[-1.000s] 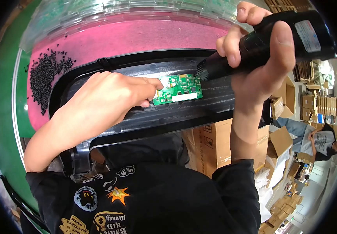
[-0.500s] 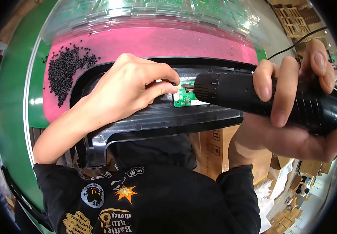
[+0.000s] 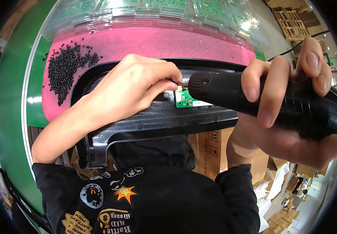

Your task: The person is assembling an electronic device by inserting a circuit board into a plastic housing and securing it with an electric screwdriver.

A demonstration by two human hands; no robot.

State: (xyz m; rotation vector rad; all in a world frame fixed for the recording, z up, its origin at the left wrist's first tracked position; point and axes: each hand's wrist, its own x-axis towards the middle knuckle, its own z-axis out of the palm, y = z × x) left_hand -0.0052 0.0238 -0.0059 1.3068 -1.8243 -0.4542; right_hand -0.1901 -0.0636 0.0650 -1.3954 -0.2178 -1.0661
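- Head view: bit point(image 3: 183, 84) has just reached the left hand point(image 3: 135, 80)'s pinched dark piece point(image 3: 173, 81), apparently lining up.
- Right hand point(image 3: 273, 91) wraps the black driver point(image 3: 219, 87); green board point(image 3: 188, 102) beside left fingertips.

Black power driver point(image 3: 223, 89), earlier aimed at right end of circuit board point(image 3: 186, 101), now stretches farther left across it; bit point(image 3: 183, 84) now reaches left hand point(image 3: 131, 84).

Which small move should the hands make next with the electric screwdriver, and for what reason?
Probably align the bit of the electric screwdriver with what looks like a small dark piece pinched by the left hand: the bit's tip appears right beside that hand's fingers, near the green circuit board, and the right hand grips the tool.
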